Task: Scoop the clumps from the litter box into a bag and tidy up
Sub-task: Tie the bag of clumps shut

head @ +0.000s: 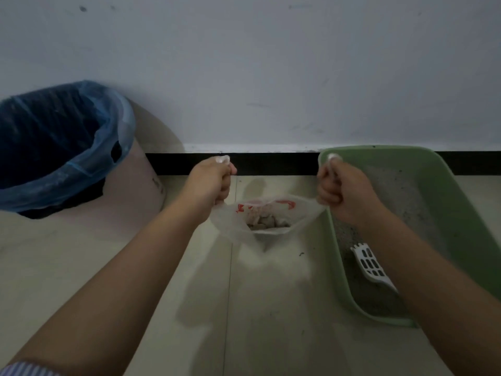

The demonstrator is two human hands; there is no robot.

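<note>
- My left hand [214, 180] is closed in a fist around one handle of a thin, translucent plastic bag [233, 226]; the tip of that handle pokes out above my knuckles.
- My right hand [343, 189] is closed the same way around the other handle, held just in front of the near corner of the litter box.
- The bag hangs between my two fists, above the pale floor [260, 335], its mouth pulled wide. It has red printing near the top.
- At the bottom of the bag I see pale grey clumps [267, 222], so scooping looks well along.
- I judge the bag to be soft, limp and fairly light, with all its weight low down. The film looks thin enough to tear if I jerk it.
- The handles seem the right place to hold; for knotting, I would gather the neck just above the clumps.
- To my right, the green litter box [349, 267] sits against the wall, holding grey litter [398, 191]. A few dark specks lie on the floor beside it.
- A white slotted scoop [370, 264] rests inside the box, its handle partly hidden by my right forearm.
- To my left, well apart from the bag, stands a pale trash bin [143, 185] lined with a blue liner [81, 164], its mouth open.
- A black baseboard [271, 164] runs along the wall behind.
</note>
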